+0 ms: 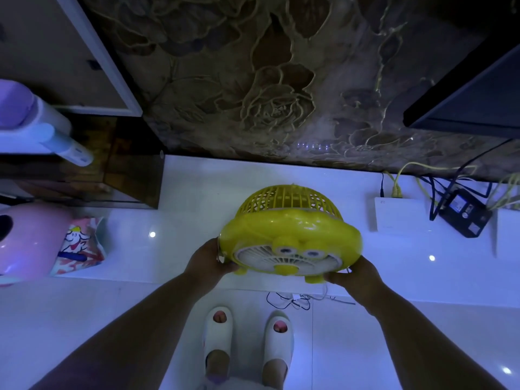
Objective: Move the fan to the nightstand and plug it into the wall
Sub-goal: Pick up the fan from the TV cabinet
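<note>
Holding the fan [289, 235] are two hands, one on each side; the left hand [209, 260] grips the fan's left rim with its fingers curled under; the right hand [356, 274] grips the low right corner, just beside one of the fan's little feet. The fan is yellow, with two round eyes on its front; it tips so the white front grille faces up at the camera and the yellow cage at the back points to the wall. It sits over the front part of a long white bench [197, 192]; I cannot tell if it touches the bench or is just above it.

A thin cord [292, 301] lies in loops on the floor, just under the fan; two white slippers [218, 333] stand near it. On the bench to the right lie a flat white box [394, 218] and a small black box [464, 213], with yellow and black wires going into them; a dark screen [472, 88] hangs above them. On the bench to the left sit a bag with a cartoon [80, 246] on it and a big pink round thing [31, 237], touching each other. Behind the bench is a brown wall [253, 80] with big raised flowers.
</note>
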The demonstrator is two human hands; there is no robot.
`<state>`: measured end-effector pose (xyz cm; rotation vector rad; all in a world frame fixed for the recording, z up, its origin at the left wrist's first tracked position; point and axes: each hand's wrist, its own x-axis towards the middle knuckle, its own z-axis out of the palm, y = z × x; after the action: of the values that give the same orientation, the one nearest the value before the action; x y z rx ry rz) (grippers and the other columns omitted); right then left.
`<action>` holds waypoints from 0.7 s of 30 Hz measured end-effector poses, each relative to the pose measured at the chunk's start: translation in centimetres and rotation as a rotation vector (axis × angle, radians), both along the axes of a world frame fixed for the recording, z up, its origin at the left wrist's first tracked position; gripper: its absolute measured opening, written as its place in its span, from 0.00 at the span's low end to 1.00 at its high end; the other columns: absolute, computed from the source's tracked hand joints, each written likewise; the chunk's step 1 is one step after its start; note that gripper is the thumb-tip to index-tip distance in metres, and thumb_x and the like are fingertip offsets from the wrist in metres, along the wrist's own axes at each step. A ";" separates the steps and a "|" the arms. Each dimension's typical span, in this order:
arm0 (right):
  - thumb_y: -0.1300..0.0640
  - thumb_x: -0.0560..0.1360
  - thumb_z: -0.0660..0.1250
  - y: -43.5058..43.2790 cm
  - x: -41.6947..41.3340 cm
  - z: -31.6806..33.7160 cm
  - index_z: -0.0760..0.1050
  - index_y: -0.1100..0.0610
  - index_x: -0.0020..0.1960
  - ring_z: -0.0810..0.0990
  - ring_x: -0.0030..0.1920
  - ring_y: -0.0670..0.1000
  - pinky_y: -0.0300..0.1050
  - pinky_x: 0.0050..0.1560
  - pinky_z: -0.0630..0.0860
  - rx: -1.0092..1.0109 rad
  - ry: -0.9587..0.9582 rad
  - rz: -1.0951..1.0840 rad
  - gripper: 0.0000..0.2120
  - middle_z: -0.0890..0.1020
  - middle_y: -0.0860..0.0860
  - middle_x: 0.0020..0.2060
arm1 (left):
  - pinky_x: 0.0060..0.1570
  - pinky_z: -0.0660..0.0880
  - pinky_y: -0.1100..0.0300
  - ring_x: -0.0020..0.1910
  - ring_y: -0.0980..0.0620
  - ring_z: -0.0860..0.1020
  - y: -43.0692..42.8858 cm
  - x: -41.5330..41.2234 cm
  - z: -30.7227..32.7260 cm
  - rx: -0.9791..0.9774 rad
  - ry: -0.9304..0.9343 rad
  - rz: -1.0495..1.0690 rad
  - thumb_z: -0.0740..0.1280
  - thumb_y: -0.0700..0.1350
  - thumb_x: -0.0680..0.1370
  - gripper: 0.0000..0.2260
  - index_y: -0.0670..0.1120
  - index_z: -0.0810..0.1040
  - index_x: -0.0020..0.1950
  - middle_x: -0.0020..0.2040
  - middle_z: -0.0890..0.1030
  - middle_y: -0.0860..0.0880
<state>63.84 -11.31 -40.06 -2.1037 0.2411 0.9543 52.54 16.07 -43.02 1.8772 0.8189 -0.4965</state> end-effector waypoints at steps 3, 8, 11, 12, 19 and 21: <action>0.66 0.65 0.74 0.4 0.1 0.6 0.73 0.54 0.54 0.73 0.49 0.52 0.46 0.49 0.67 0.044 0.027 -0.005 0.21 0.78 0.51 0.46 | 0.36 0.70 0.60 0.38 0.45 0.79 0.6 -0.6 0.3 -0.010 -0.024 -0.021 0.71 0.55 0.58 0.20 0.50 0.72 0.46 0.40 0.79 0.47; 0.64 0.64 0.75 1.3 -0.1 1.1 0.73 0.54 0.56 0.74 0.53 0.53 0.46 0.51 0.68 0.057 0.057 0.037 0.23 0.78 0.52 0.50 | 0.32 0.76 0.62 0.33 0.44 0.81 1.5 -2.2 0.7 -0.067 -0.052 0.011 0.73 0.51 0.59 0.22 0.46 0.76 0.49 0.38 0.83 0.43; 0.64 0.65 0.74 1.8 -0.3 1.7 0.73 0.55 0.58 0.74 0.52 0.53 0.46 0.50 0.68 0.057 0.059 0.067 0.24 0.78 0.52 0.50 | 0.33 0.77 0.59 0.32 0.43 0.81 1.9 -3.1 1.5 -0.108 -0.064 0.051 0.72 0.48 0.59 0.17 0.51 0.74 0.46 0.35 0.81 0.48; 0.63 0.65 0.75 2.0 -0.4 1.9 0.73 0.55 0.59 0.74 0.52 0.53 0.46 0.50 0.68 0.059 0.055 0.076 0.24 0.78 0.52 0.50 | 0.33 0.77 0.58 0.31 0.44 0.80 2.1 -3.4 1.7 -0.117 -0.071 0.057 0.72 0.48 0.60 0.17 0.53 0.74 0.46 0.35 0.81 0.49; 0.61 0.65 0.75 3.2 -0.5 5.0 0.71 0.54 0.60 0.74 0.55 0.55 0.50 0.53 0.71 0.100 0.033 0.118 0.26 0.77 0.52 0.54 | 0.35 0.80 0.48 0.34 0.37 0.80 3.0 -4.7 4.8 -0.211 -0.141 0.112 0.74 0.54 0.57 0.24 0.51 0.76 0.51 0.37 0.84 0.41; 0.62 0.66 0.74 3.5 -0.5 6.3 0.70 0.52 0.57 0.73 0.55 0.55 0.50 0.54 0.71 0.130 0.022 0.137 0.23 0.76 0.52 0.54 | 0.40 0.80 0.44 0.38 0.38 0.81 3.3 -4.8 6.1 -0.253 -0.169 0.146 0.75 0.52 0.58 0.26 0.50 0.76 0.54 0.42 0.84 0.44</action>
<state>63.31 -7.79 -33.75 -2.0112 0.0451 1.0453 47.70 19.42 -36.96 1.5897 0.7381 -0.3288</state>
